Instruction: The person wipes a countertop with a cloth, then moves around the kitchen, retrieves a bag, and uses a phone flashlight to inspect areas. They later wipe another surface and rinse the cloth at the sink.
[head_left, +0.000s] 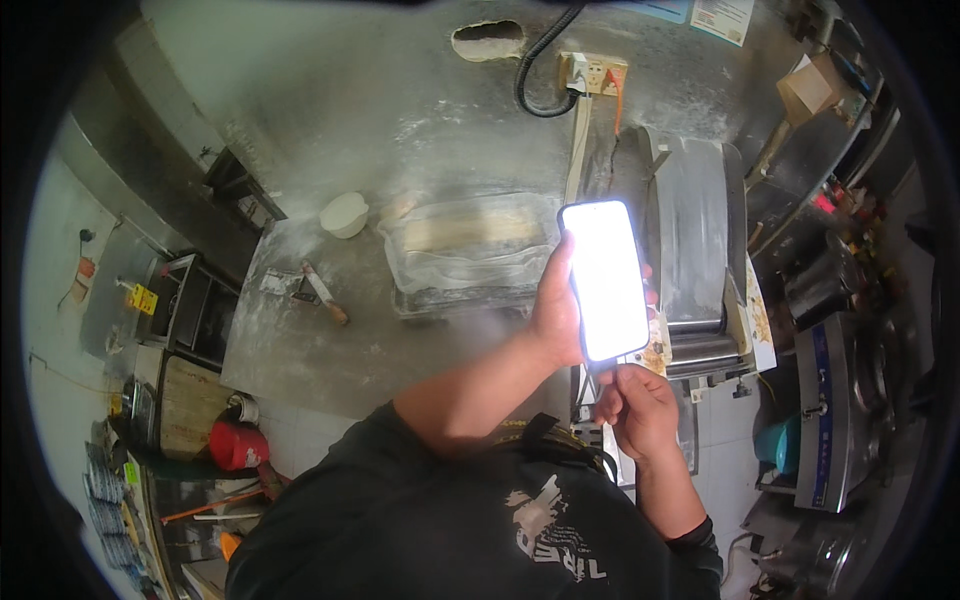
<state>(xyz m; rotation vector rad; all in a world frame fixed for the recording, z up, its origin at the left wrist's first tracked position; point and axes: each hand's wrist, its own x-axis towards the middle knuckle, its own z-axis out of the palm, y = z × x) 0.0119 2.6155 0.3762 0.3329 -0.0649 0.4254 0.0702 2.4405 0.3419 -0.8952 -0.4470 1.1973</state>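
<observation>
My left hand (555, 319) grips a smartphone (609, 281) upright, thumb along its left edge and fingertips showing at its right. The screen glows plain white, too bright to make anything out. Just under the phone's lower end is my right hand (646, 409), thumb and fingers drawn together. A thin dark cable seems to run beside these fingers, but I cannot tell whether they pinch it. Behind the phone on the grey worktop (360, 367) lies a rectangular tray (405, 281) lined with clear plastic film, with a pale slab (472, 229), possibly dough, inside.
Right of the phone stands a dough-rolling machine (690, 240) with metal rollers (701, 352). A white bowl (345, 215), a floury knife-like tool (324, 291) and a scraper (281, 281) lie at left. A wall socket (600, 75) holds plugs. On the lower left sits a red bucket (238, 444).
</observation>
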